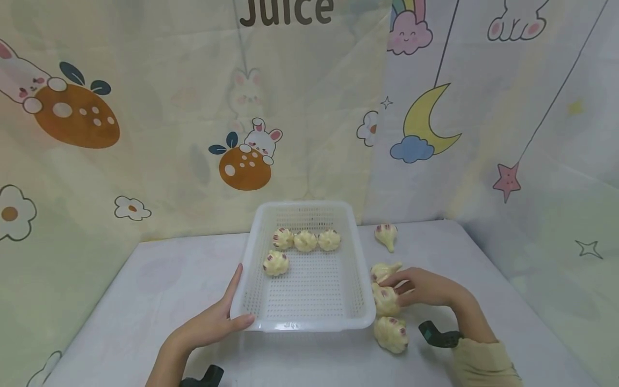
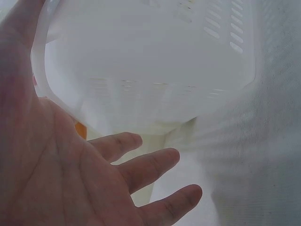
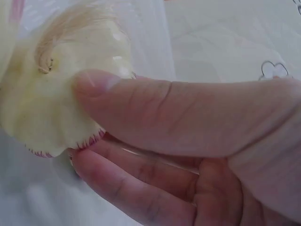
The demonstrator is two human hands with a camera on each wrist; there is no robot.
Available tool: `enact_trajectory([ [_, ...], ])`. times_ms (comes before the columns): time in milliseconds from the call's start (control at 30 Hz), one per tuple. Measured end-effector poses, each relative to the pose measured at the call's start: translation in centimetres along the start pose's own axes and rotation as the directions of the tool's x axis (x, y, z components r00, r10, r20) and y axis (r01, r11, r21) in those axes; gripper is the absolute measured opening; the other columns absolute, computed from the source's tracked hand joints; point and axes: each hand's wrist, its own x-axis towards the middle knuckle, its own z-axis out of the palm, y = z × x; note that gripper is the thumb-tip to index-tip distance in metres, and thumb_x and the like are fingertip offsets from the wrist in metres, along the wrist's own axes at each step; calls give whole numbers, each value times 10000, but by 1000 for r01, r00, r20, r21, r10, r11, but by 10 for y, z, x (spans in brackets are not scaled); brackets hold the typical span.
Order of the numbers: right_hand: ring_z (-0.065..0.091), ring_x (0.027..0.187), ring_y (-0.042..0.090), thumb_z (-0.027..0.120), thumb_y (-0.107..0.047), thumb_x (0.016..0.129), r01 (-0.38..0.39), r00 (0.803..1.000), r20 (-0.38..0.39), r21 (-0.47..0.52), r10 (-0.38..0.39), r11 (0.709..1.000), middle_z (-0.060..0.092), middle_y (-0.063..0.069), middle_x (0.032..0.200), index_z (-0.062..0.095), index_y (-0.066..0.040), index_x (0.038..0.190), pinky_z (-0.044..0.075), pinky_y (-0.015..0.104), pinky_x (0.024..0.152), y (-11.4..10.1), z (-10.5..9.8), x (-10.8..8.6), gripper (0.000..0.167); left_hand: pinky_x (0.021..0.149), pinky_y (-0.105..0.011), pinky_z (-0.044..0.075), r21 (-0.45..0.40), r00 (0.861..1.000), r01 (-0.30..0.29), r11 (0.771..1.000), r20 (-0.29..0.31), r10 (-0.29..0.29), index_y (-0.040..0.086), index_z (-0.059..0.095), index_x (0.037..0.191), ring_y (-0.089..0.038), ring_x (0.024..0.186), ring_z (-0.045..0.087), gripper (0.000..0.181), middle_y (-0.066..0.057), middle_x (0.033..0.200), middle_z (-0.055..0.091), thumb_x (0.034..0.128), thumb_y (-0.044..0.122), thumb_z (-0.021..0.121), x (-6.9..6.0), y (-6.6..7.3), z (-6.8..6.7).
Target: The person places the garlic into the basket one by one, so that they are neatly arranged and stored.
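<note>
My left hand (image 1: 210,321) holds the white plastic basket (image 1: 365,301) at its near left corner, thumb over the rim. The other fingers extend beside the basket wall (image 2: 141,47) in the left wrist view. Several garlic bulbs (image 1: 305,241) lie inside, three in a back row and another in front at left. To the right of the basket, my right hand (image 1: 430,290) pinches a garlic bulb (image 3: 51,99) between thumb and fingers. One garlic bulb (image 1: 382,270) lies just behind it and another (image 1: 390,334) in front.
A separate garlic bulb (image 1: 386,236) lies farther back on the white table (image 1: 184,274), right of the basket. Behind the table hangs a printed cloth (image 1: 169,134) with cartoon figures. Dark devices (image 1: 440,335) are worn at both wrists.
</note>
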Motion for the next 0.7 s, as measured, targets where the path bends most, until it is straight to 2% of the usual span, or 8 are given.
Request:
enact_trajectory([
  [200, 565, 1163, 386, 697, -186, 848, 27, 999, 41, 26, -28, 999, 586, 103, 1301, 629, -170, 1218, 490, 484, 918, 12, -6, -3, 377, 1102, -580, 216, -10, 1000, -2, 1000, 2, 2, 355, -256, 1462, -346, 1449, 152, 1029, -60, 1601, -120, 908, 338, 611, -2, 2, 0],
  [433, 557, 1177, 384, 704, -219, 844, 35, 997, 67, 49, -38, 998, 568, 91, 1340, 620, -201, 1257, 505, 456, 906, 26, -10, -4, 422, 1102, -586, 209, -3, 1000, 5, 1000, -1, -5, 408, -256, 1445, -339, 1453, 134, 1019, -46, 1600, -126, 907, 352, 609, -4, 2, -1],
  [700, 546, 1179, 413, 704, -198, 843, 25, 995, 90, 74, -31, 997, 564, 132, 1333, 625, -178, 1236, 529, 416, 865, 34, -12, -7, 401, 1109, -589, 194, -1, 1000, 4, 1000, 5, -4, 365, -251, 1461, -356, 1454, 128, 1030, -60, 1599, -137, 903, 365, 615, -4, 6, 0],
])
